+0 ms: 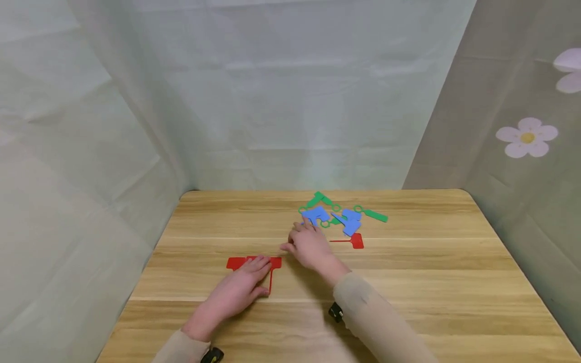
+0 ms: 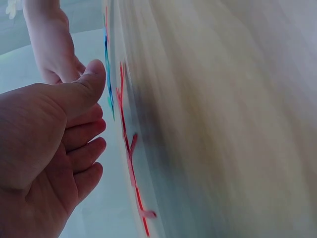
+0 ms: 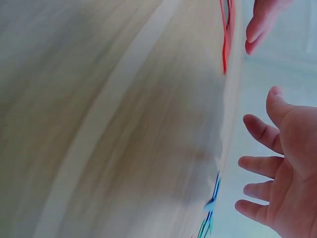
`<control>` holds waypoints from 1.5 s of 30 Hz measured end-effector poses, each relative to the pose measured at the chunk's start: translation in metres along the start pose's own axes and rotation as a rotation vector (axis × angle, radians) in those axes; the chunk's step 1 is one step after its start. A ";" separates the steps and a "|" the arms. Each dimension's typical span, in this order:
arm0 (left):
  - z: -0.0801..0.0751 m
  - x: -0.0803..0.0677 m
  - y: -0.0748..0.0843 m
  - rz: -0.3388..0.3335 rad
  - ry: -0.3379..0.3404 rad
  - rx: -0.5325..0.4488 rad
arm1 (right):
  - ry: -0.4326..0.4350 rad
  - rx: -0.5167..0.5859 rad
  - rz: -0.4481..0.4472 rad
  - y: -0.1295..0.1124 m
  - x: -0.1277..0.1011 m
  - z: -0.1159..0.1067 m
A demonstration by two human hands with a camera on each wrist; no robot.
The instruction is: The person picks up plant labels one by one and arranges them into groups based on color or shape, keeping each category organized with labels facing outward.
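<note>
Two bare hands work low over a wooden counter [image 1: 408, 282]. Left hand [image 1: 242, 290] lies flat, fingers straight, pressing on a group of red flat plastic tags [image 1: 238, 262] near the middle of the counter, a little toward its left edge; one tag's thin tail [image 1: 271, 282] runs toward the near edge beside the thumb. Right hand [image 1: 310, 247] hovers palm down with fingers spread and relaxed, holding nothing, its fingertips close to a loose pile of blue tags [image 1: 349, 222] and green tags [image 1: 374, 215] lying toward the far edge. One more red tag [image 1: 356, 241] lies just right of that hand, its tail pointing toward the wrist.

Judging by their thinness in the wrist views, the tags look very light, flat and somewhat flexible, likely to slide on the smooth wood and hard to lift straight off it. A sensible hold is a pinch on the wide flag end, or dragging a tag along the wood until a fingertip can get under its edge
</note>
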State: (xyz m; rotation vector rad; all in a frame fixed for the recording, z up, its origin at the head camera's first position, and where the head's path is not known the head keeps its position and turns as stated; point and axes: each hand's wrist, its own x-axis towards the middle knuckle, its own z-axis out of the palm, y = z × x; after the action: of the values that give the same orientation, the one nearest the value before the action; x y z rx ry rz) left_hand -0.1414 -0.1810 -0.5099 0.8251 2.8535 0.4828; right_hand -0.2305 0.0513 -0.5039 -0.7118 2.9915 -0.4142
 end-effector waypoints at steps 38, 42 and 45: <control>0.006 0.009 0.000 -0.044 -0.077 0.023 | 0.120 0.101 0.115 0.079 -0.066 -0.030; 0.005 0.009 0.000 -0.052 -0.083 0.011 | 0.144 0.086 0.162 0.091 -0.074 -0.034; 0.005 0.010 0.000 -0.054 -0.082 0.008 | 0.162 0.076 0.193 0.097 -0.078 -0.036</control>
State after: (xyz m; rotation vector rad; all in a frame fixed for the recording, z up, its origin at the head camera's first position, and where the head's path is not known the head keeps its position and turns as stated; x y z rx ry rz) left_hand -0.1488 -0.1748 -0.5147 0.7491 2.7963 0.4211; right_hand -0.2067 0.1790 -0.4969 -0.3968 3.1350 -0.5976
